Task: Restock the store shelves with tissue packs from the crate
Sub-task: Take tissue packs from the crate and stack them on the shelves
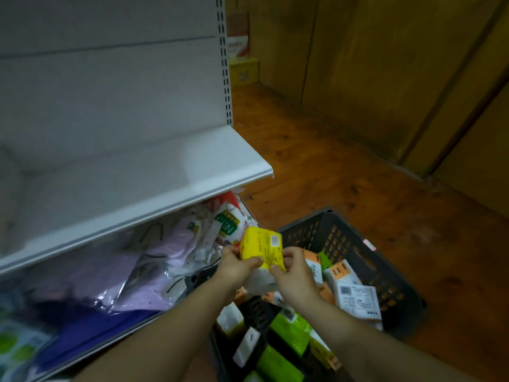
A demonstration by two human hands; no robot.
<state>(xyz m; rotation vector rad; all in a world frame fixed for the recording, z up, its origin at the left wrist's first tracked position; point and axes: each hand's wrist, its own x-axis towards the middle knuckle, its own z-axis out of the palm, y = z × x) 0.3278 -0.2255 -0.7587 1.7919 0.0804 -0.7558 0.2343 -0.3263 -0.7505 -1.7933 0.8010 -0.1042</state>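
A yellow tissue pack (261, 245) is held up above the black plastic crate (358, 252), just below the white shelf's front edge. My left hand (237, 267) grips its left side with the thumb across the front. Gripping the pack's lower right edge is my right hand (293, 277). The crate on the floor holds several more tissue packs: orange-and-white ones (341, 271), green ones (289, 329) and one with a white barcode label (358, 299). The white metal shelf (154, 172) above is bare.
The lower shelf holds bagged goods: a purple package in clear plastic (124, 274) and a white-and-green pack (228, 224). A wooden floor (344, 172) spreads to the right, bounded by wooden wall panels (385, 64). Yellow and red boxes (242, 70) stand in the far corner.
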